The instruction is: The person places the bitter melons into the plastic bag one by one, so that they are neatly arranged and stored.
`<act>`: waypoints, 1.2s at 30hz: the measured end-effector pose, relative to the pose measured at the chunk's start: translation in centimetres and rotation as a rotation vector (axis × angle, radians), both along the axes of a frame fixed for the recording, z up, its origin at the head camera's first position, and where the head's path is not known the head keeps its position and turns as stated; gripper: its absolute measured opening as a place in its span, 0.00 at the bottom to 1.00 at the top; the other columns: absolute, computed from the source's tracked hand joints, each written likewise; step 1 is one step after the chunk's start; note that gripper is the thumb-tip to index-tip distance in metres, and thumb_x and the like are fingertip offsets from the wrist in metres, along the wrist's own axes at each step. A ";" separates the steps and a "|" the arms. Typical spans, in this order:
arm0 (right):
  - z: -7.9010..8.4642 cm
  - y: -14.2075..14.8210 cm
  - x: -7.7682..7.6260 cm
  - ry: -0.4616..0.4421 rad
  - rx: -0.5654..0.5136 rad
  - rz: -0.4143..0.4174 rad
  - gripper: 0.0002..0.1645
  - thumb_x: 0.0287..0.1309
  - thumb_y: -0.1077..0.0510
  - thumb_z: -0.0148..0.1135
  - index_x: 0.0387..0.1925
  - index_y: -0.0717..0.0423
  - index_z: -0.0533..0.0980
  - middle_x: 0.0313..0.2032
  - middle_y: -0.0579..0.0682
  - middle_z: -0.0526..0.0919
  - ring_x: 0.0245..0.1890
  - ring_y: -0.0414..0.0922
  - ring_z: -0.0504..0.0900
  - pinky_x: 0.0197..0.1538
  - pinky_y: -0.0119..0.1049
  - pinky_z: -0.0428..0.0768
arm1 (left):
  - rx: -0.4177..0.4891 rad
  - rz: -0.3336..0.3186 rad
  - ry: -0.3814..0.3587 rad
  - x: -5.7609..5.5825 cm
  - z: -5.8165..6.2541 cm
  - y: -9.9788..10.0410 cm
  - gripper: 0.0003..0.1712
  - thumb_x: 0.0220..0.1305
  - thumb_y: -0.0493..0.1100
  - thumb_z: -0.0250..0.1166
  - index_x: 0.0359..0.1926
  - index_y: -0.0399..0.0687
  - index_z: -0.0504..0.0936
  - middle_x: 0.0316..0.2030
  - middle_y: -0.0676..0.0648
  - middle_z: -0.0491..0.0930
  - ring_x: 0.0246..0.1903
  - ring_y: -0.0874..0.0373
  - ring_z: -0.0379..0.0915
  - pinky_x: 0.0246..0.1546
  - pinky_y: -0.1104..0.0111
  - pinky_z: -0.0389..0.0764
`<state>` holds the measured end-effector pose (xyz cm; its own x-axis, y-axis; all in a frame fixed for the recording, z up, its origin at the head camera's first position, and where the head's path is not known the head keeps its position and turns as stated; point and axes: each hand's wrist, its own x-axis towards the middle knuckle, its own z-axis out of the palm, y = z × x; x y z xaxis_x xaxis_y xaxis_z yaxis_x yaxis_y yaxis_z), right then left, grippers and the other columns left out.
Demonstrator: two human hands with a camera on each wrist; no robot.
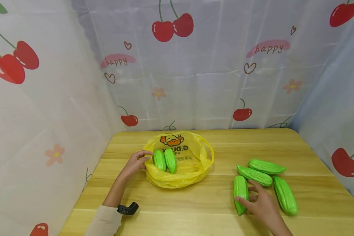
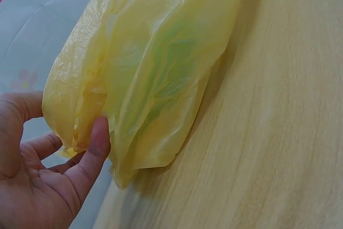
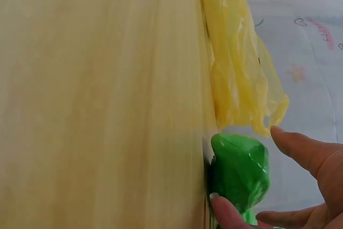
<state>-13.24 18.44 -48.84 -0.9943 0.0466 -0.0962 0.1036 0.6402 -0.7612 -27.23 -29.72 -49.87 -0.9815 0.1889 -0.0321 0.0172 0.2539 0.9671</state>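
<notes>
My left hand (image 1: 138,161) holds the left rim of a yellow plastic bag (image 1: 177,182), its thumb and fingers on either side of the film in the left wrist view. Two green toy bitter melons (image 1: 170,160) lie side by side in the bag's open mouth. Over on the right, my right hand (image 1: 261,201) is around another bitter melon (image 1: 241,190), thumb at its left side and fingers at its right. In the right wrist view the index finger is spread away from this melon (image 3: 241,170), and the thumb tip is at its lower side.
Three more bitter melons (image 1: 266,166) lie beyond and to the right of the right hand. The wooden table (image 1: 177,216) has a curtain (image 1: 194,75) printed with cherries behind and beside it. A black band (image 1: 128,208) is on the left wrist.
</notes>
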 end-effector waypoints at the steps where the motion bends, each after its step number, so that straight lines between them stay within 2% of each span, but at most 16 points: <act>1: 0.0 -0.1 0.0 -0.008 -0.020 0.002 0.60 0.50 0.44 0.80 0.73 0.68 0.58 0.61 0.74 0.74 0.38 0.50 0.86 0.26 0.35 0.83 | -0.001 0.001 0.001 0.0 0.0 0.0 0.21 0.76 0.43 0.59 0.62 0.34 0.78 0.47 0.38 0.69 0.42 0.52 0.72 0.34 0.64 0.84; 4: -0.1 -0.2 -0.1 -0.012 -0.045 0.012 0.59 0.50 0.46 0.80 0.73 0.68 0.58 0.61 0.74 0.73 0.36 0.47 0.86 0.26 0.35 0.83 | -0.004 0.003 0.004 0.1 0.0 0.1 0.21 0.76 0.43 0.59 0.62 0.35 0.78 0.45 0.39 0.68 0.41 0.52 0.72 0.33 0.64 0.84; 10: -0.2 -0.2 -0.2 -0.012 -0.039 0.036 0.55 0.52 0.50 0.79 0.72 0.67 0.60 0.60 0.74 0.74 0.35 0.45 0.83 0.25 0.35 0.82 | -0.009 0.000 0.002 0.1 0.1 0.1 0.21 0.77 0.42 0.59 0.63 0.35 0.77 0.49 0.38 0.72 0.40 0.53 0.73 0.33 0.65 0.84; 16: -0.4 -0.1 -0.5 0.015 -0.003 0.051 0.52 0.52 0.51 0.79 0.72 0.65 0.63 0.58 0.73 0.77 0.39 0.50 0.84 0.27 0.34 0.82 | -0.003 0.002 -0.001 0.1 0.1 0.0 0.21 0.77 0.41 0.57 0.63 0.33 0.76 0.43 0.40 0.69 0.39 0.54 0.72 0.33 0.64 0.84; 21: -0.4 0.0 -0.5 0.026 -0.005 0.064 0.48 0.54 0.51 0.78 0.71 0.62 0.67 0.56 0.71 0.79 0.41 0.54 0.86 0.34 0.39 0.84 | -0.001 0.005 -0.003 0.1 0.2 0.0 0.21 0.77 0.41 0.57 0.63 0.32 0.76 0.46 0.37 0.69 0.40 0.54 0.72 0.33 0.64 0.84; 24: -0.1 -0.1 -0.4 0.022 -0.033 0.069 0.47 0.54 0.51 0.78 0.72 0.60 0.68 0.56 0.71 0.79 0.43 0.56 0.86 0.36 0.41 0.85 | -0.002 0.002 -0.003 0.1 0.2 0.1 0.21 0.77 0.42 0.57 0.63 0.32 0.76 0.51 0.34 0.70 0.41 0.54 0.72 0.33 0.64 0.84; 27: 0.4 -0.2 -0.3 0.015 -0.078 0.071 0.47 0.55 0.51 0.77 0.73 0.59 0.67 0.58 0.70 0.78 0.45 0.55 0.86 0.35 0.38 0.84 | -0.002 0.000 -0.002 0.1 0.1 0.1 0.21 0.77 0.43 0.58 0.63 0.34 0.77 0.52 0.33 0.70 0.41 0.53 0.72 0.33 0.65 0.84; 32: 1.3 -0.4 -0.3 0.007 -0.182 0.090 0.48 0.56 0.52 0.77 0.73 0.58 0.66 0.62 0.70 0.75 0.46 0.53 0.85 0.34 0.35 0.84 | -0.010 0.005 0.007 0.0 0.0 0.1 0.21 0.77 0.43 0.59 0.62 0.35 0.78 0.53 0.36 0.71 0.43 0.52 0.72 0.33 0.65 0.84; 36: 2.0 -0.6 -0.3 0.008 -0.217 0.115 0.48 0.57 0.52 0.76 0.74 0.57 0.65 0.64 0.69 0.73 0.48 0.52 0.84 0.36 0.35 0.84 | -0.015 0.006 0.007 0.0 -0.1 0.0 0.21 0.76 0.44 0.59 0.62 0.35 0.78 0.51 0.37 0.70 0.43 0.52 0.71 0.33 0.65 0.84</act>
